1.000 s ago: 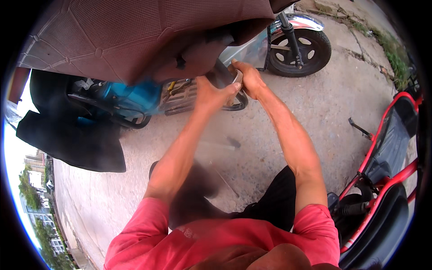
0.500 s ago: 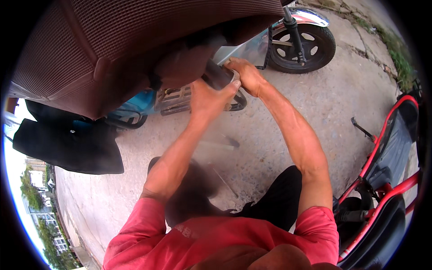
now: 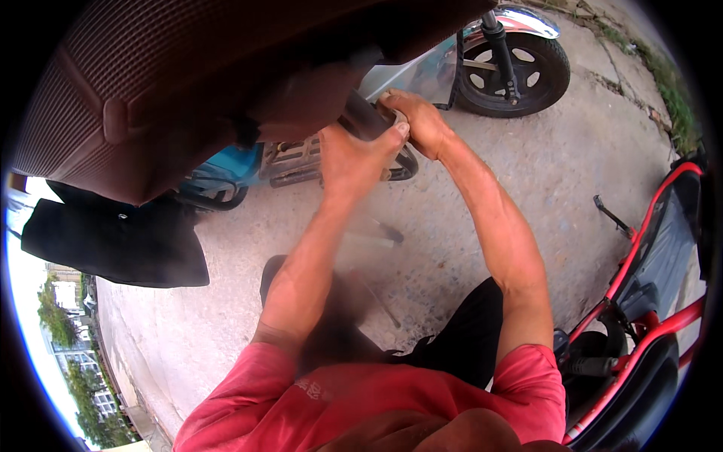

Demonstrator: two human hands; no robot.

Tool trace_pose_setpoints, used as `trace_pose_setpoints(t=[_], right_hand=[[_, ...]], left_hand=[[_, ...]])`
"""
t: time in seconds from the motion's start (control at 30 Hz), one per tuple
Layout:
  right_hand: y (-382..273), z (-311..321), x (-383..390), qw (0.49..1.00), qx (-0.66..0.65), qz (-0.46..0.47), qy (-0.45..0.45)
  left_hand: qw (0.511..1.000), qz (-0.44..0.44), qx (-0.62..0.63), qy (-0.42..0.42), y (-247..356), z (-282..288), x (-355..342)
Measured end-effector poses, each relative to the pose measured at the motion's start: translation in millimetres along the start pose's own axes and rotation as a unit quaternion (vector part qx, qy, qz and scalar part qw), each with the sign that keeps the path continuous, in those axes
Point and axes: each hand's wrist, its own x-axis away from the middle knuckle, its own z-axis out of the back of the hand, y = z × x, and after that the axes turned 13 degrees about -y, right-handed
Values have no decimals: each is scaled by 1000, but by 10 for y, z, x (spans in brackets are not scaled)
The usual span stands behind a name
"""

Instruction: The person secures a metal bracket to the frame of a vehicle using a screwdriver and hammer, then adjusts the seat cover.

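Both my hands are closed round a dark, tube-like part [image 3: 367, 115] beneath a brown textured seat [image 3: 173, 83]. My left hand [image 3: 354, 157] wraps its near side, with the thumb stretched along it towards the right. My right hand [image 3: 418, 122] curls over the far right end, its fingertips partly hidden behind the part. What kind of part this is, I cannot make out. Just below and left of it are a metal footrest frame [image 3: 297, 162] and a light blue body panel [image 3: 226, 167] of the vehicle.
The vehicle's front wheel [image 3: 516, 75] stands at the upper right. A black flap [image 3: 113, 245] hangs at the left. On the concrete lie a dark-ended tool [image 3: 388, 230] and a thin rod [image 3: 382, 303], both blurred. A red-framed vehicle [image 3: 633, 256] is close on my right.
The view has shifted slightly. My left forearm has swung a little to the right, and both hands keep their hold on the dark part.
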Motion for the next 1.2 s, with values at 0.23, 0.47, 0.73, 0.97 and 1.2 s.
trace_pose_setpoints(t=[0.23,0.47,0.73,0.97,1.2], right_hand=[[-53,-4,24,1000,-1,-1,-2],[-135,-61,57,999,-5,0,-35],[-122,36,10,987,150,22,-56],[-129,32,31,996,77,6,-43],[-155,-108,128,995,-90,-37,-7]], left_hand=[[995,37,87,4,192,-5,12],[996,38,80,-12,74,-28,-32],[994,48,91,-26,158,-43,-68],[1000,-13,-13,9,22,-45,-106],[996,49,56,-40,253,7,-88]])
